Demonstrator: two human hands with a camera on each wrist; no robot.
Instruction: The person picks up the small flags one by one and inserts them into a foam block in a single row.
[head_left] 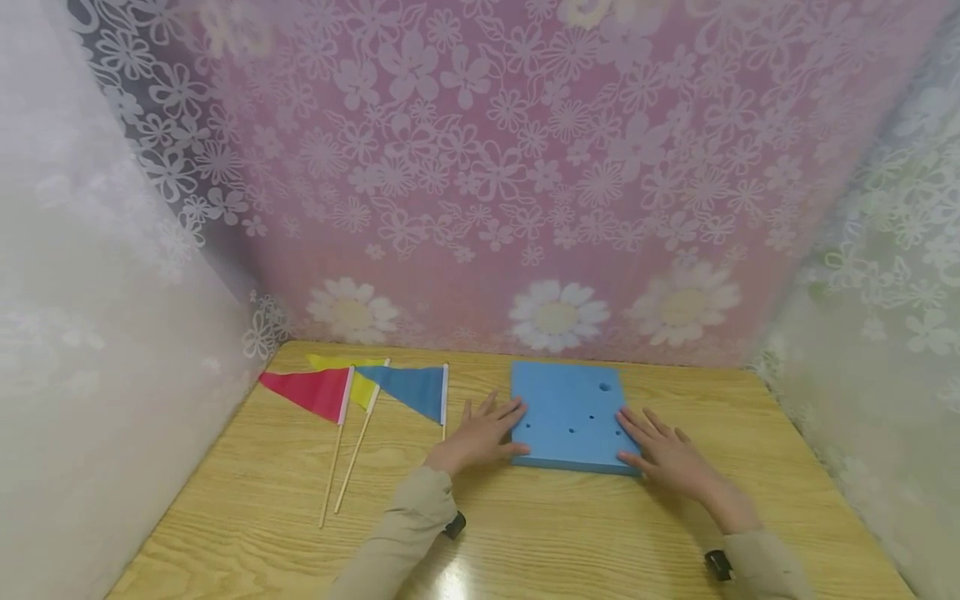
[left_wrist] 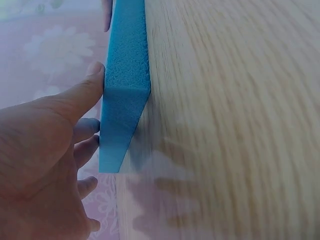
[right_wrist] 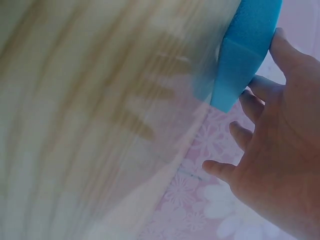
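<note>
A flat blue foam block [head_left: 558, 400] with several small holes in its top lies on the wooden table. My left hand [head_left: 476, 437] touches its left edge, fingers spread and mostly straight. Against the right edge rests my right hand [head_left: 670, 461], its fingers also extended. In the left wrist view the thumb and fingertips of the left hand [left_wrist: 45, 145] meet the rim of the foam block [left_wrist: 125, 60]. The right wrist view shows the right hand [right_wrist: 285, 120] at the corner of the foam block [right_wrist: 240, 65], with some fingers apart from it.
Left of the block lie three pennant flags on thin sticks: a red flag [head_left: 315, 393], a yellow flag [head_left: 365, 390] and a blue flag [head_left: 416, 389]. The left forearm hides part of the blue flag's stick. A flowered pink backdrop [head_left: 480, 183] stands behind the table [head_left: 255, 500].
</note>
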